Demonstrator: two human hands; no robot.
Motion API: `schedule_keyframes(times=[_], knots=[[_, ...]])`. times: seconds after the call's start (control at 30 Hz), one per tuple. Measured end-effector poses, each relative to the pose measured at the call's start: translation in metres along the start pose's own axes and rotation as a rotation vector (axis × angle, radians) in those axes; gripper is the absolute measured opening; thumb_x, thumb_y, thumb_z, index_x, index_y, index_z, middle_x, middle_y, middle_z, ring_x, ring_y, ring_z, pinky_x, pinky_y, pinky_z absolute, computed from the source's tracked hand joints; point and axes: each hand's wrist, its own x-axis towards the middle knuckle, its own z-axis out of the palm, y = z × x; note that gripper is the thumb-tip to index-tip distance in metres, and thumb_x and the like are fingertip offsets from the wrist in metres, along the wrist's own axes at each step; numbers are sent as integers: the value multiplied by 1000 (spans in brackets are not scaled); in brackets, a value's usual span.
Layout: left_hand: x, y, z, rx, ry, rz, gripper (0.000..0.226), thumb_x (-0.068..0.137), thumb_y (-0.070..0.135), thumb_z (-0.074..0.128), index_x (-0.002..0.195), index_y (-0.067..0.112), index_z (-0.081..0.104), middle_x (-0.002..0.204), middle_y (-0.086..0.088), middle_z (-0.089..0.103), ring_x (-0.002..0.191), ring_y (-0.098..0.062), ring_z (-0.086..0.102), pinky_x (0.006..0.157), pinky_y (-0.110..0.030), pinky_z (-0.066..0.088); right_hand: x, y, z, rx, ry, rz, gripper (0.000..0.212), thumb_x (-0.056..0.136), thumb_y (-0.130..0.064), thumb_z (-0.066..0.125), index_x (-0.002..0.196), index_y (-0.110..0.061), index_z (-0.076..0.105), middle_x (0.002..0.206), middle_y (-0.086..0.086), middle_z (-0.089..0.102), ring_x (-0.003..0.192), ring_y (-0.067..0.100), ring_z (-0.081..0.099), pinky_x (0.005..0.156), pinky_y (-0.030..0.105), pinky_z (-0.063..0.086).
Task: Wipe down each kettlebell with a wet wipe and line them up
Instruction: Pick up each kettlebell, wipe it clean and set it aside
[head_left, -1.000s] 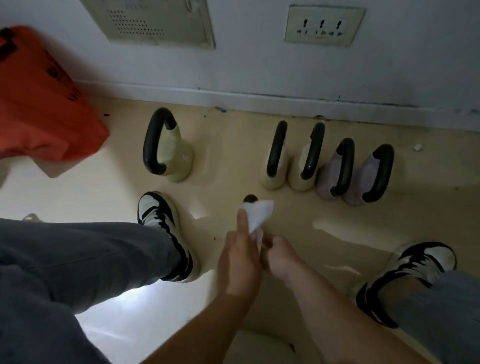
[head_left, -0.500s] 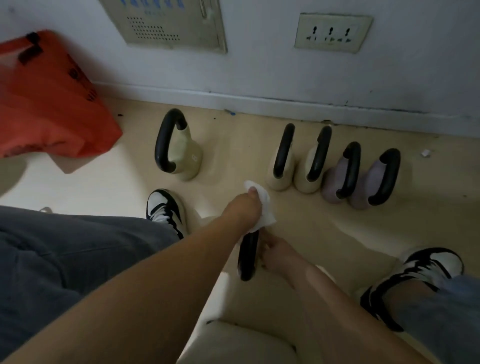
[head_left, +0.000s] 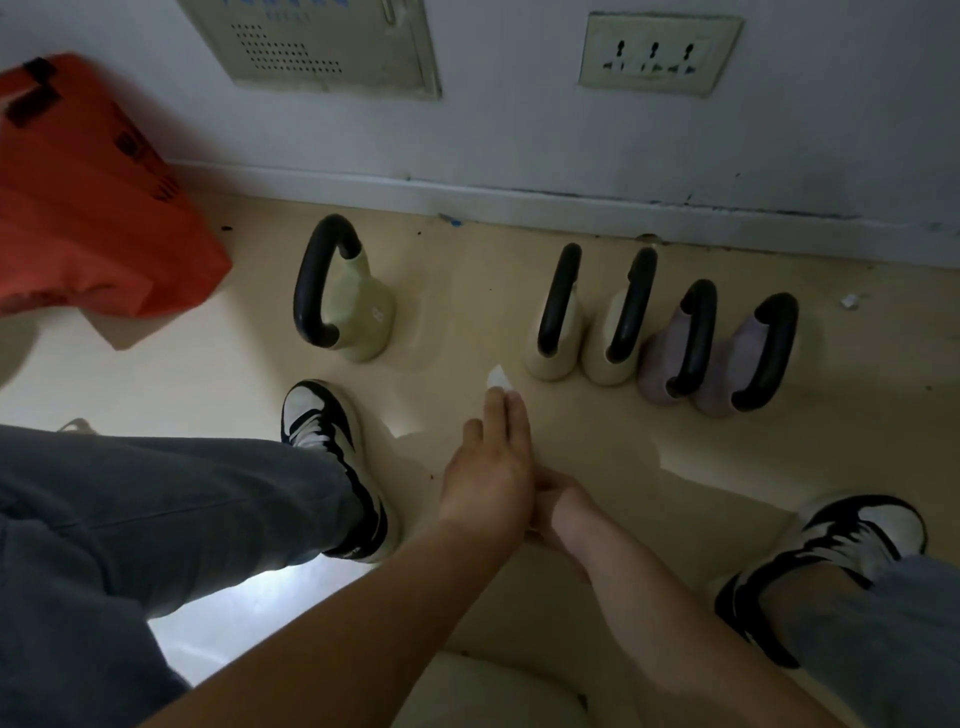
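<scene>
Orange bag (head_left: 93, 208) beside lone kettlebell (head_left: 363, 312)

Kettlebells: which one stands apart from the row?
The larger pale green kettlebell, nearest the orange bag; the other four kettlebells stand side by side to its right.

Grey, perhaps denim trousers (head_left: 156, 519); black-white sneakers (head_left: 322, 431)

Ahead of me, a pale grey-white wall (head_left: 519, 130) meets a glossy cream floor (head_left: 467, 270) along a scuffed white baseboard (head_left: 571, 200). Set in the wall are a beige three-socket outlet plate (head_left: 657, 54) and a vented panel (head_left: 311, 47). An orange plastic bag (head_left: 88, 208) lies on the floor to my left. The light is dim, with one bright reflection low on the floor.
</scene>
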Motion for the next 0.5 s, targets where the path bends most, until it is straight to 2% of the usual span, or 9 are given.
schedule_keyframes(times=[0.07, 0.13, 0.2, 0.3, 0.37, 0.43, 0.5], knots=[[11, 7, 4, -33, -36, -94, 86, 91, 11, 59, 156, 7, 2, 152, -22, 12, 107, -30, 49, 77, -34, 54, 4, 0, -3, 27, 4, 7, 35, 97, -3, 46, 94, -22, 75, 88, 12, 71, 85, 26, 56, 75, 39, 45], [32, 9, -7, -99, -96, -193, 73, 89, 12, 63, 148, 12, 20, 135, -18, 31, 91, -26, 53, 70, -33, 53, 9, 4, -7, -9, 6, -6, 41, 95, 0, 44, 98, -27, 74, 85, 3, 72, 86, 25, 60, 77, 37, 46], [52, 7, -16, -110, -150, -227, 47, 88, 10, 63, 128, 11, 38, 120, -14, 41, 81, -26, 55, 65, -34, 48, 7, 7, -10, -58, -7, -37, 48, 95, 2, 41, 113, -33, 69, 92, -5, 71, 88, 21, 64, 76, 35, 51], [73, 3, -24, -17, -249, -174, 26, 93, 8, 50, 119, 8, 49, 119, -15, 50, 99, -30, 59, 77, -36, 49, 4, 5, -13, -122, -15, -58, 64, 93, 2, 36, 135, -41, 58, 110, -8, 67, 103, 22, 68, 79, 33, 55], [88, 4, -29, 70, -311, -101, 23, 95, 7, 46, 115, 8, 57, 119, -13, 57, 106, -29, 60, 82, -36, 49, 2, 3, -11, -136, -11, -91, 67, 94, 4, 36, 132, -47, 56, 114, -8, 65, 105, 20, 67, 76, 27, 53], [102, 9, -30, 175, -391, -20, 23, 95, 7, 47, 113, 9, 60, 118, -10, 59, 108, -29, 60, 83, -36, 51, 0, 4, -7, -145, 5, -132, 63, 96, 2, 37, 124, -51, 57, 121, -7, 64, 108, 15, 63, 89, 29, 54], [112, 15, -23, 264, -477, 29, 25, 95, 9, 48, 116, 11, 62, 120, -6, 59, 112, -28, 59, 88, -37, 51, -4, 8, -8, -182, 37, -147, 60, 97, -2, 37, 132, -46, 57, 135, -7, 59, 119, 14, 58, 108, 35, 48]])
